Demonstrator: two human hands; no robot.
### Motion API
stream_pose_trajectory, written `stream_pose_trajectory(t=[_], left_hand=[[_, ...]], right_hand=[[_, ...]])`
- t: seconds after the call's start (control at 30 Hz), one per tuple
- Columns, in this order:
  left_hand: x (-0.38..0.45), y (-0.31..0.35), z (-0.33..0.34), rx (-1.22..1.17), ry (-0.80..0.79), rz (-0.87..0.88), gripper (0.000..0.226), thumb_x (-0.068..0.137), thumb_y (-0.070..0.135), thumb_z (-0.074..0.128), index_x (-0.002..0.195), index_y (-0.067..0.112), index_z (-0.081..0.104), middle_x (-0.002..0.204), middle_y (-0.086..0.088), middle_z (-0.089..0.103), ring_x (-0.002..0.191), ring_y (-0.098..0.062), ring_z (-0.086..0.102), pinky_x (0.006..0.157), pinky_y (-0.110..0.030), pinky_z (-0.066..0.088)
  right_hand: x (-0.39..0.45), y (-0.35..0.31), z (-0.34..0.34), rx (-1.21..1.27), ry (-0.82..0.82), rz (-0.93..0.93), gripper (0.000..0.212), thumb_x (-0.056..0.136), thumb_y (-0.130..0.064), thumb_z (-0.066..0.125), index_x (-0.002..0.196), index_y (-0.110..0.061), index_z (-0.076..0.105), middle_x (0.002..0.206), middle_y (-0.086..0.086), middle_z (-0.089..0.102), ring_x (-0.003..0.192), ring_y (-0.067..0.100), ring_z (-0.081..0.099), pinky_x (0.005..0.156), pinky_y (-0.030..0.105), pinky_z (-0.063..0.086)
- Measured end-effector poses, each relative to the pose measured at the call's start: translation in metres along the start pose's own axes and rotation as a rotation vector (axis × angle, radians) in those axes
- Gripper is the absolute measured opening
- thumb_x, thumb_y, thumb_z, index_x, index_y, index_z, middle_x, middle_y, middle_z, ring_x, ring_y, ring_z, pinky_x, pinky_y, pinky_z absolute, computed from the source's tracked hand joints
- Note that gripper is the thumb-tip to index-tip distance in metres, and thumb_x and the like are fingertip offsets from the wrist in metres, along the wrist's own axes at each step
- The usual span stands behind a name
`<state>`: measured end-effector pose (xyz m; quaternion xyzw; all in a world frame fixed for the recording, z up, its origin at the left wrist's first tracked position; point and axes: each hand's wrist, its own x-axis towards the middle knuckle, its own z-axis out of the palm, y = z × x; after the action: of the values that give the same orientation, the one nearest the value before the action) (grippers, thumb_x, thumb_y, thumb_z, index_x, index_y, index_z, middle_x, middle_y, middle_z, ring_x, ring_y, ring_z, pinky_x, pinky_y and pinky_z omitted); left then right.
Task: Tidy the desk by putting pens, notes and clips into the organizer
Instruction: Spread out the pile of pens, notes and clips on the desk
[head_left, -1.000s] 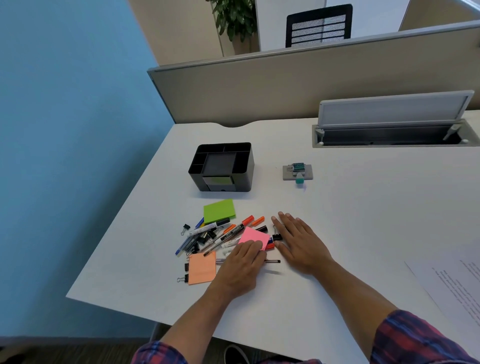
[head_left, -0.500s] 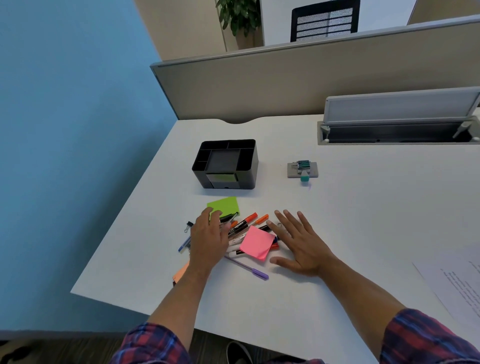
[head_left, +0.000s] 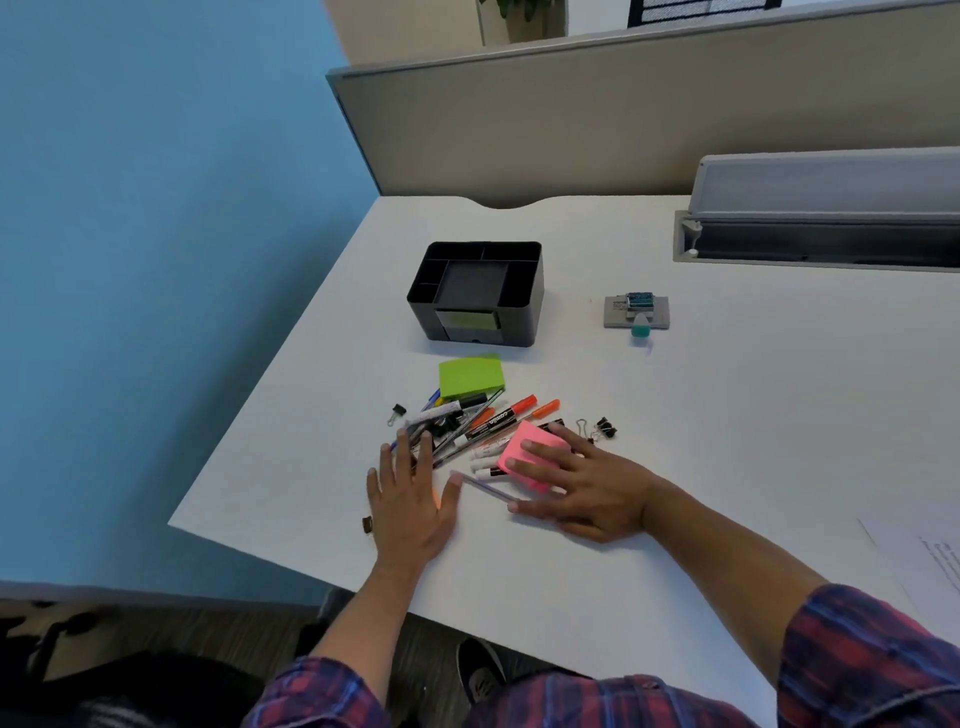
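Two hands lie flat on our white desk (head_left: 727, 415), fingers spread and gripping nothing. Our left hand (head_left: 410, 499) rests at about seven o'clock of the pen pile (head_left: 467, 426), fingertips touching its near-left pens. Our right hand (head_left: 576, 483) lies at five o'clock of the pile, fingers pressing on the pink notes (head_left: 524, 452); its thumb rests by a purple pen (head_left: 483, 486) lying between our hands. One red marker (head_left: 498, 418) shows white writing we can't read surely. A small dark clip (head_left: 368, 525) sits left of our left hand, another clip (head_left: 398, 413) at nine o'clock of the pile, more clips (head_left: 602, 428) at three o'clock. At twelve o'clock lie green notes (head_left: 471, 375), then the black organizer (head_left: 478, 291), green notes in its front slot. A grey stamp pad (head_left: 637, 312) sits at the organizer's three o'clock, its label too small to read. A printed sheet (head_left: 930, 556) lies far right, print illegible.
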<state>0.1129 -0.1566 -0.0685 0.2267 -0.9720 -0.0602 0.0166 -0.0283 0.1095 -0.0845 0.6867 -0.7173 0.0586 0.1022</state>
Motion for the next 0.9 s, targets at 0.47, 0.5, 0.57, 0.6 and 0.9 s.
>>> stream_pose_trajectory(t=[0.47,0.5,0.57,0.6,0.9], left_hand=[[0.013,0.013,-0.008,-0.063,0.188,0.072,0.071,0.098,0.057,0.038,0.156,0.016,0.033,0.168,-0.007,0.017,0.154,-0.028,0.015,0.125,-0.044,0.006],[0.009,0.009,-0.009,-0.052,0.19,0.02,0.072,0.097,0.059,0.036,0.157,0.019,0.031,0.168,-0.005,0.015,0.154,-0.03,0.013,0.124,-0.047,0.002],[-0.001,-0.002,-0.008,-0.014,0.124,-0.114,0.075,0.095,0.065,0.027,0.159,0.025,0.025,0.169,-0.003,0.008,0.154,-0.035,0.008,0.122,-0.055,-0.003],[-0.006,-0.006,-0.006,-0.002,0.062,-0.178,0.078,0.094,0.068,0.021,0.16,0.027,0.021,0.17,-0.001,0.004,0.154,-0.037,0.006,0.12,-0.06,-0.002],[-0.011,0.005,-0.001,-0.07,-0.019,-0.211,0.077,0.096,0.065,0.02,0.16,0.023,0.019,0.17,-0.002,0.007,0.155,-0.032,0.006,0.122,-0.059,0.01]], right_hand=[[0.007,0.005,-0.003,0.033,-0.014,0.277,0.061,0.104,-0.045,0.037,0.161,-0.031,0.019,0.168,0.012,0.013,0.155,0.034,0.008,0.123,0.057,0.012],[0.007,0.005,-0.003,0.033,-0.001,0.381,0.063,0.103,-0.05,0.036,0.161,-0.032,0.018,0.168,0.012,0.014,0.155,0.034,0.009,0.123,0.058,0.012],[0.008,0.005,-0.005,0.045,0.009,0.598,0.068,0.1,-0.061,0.034,0.161,-0.035,0.016,0.168,0.013,0.015,0.155,0.035,0.01,0.121,0.062,0.011],[0.009,0.006,-0.006,0.05,-0.001,0.688,0.071,0.099,-0.065,0.032,0.16,-0.037,0.013,0.168,0.013,0.014,0.155,0.036,0.008,0.12,0.064,0.01],[0.029,0.02,0.005,0.209,-0.072,0.666,0.073,0.095,-0.077,0.027,0.158,-0.047,0.008,0.17,0.008,0.005,0.156,0.032,0.002,0.124,0.056,0.009]])
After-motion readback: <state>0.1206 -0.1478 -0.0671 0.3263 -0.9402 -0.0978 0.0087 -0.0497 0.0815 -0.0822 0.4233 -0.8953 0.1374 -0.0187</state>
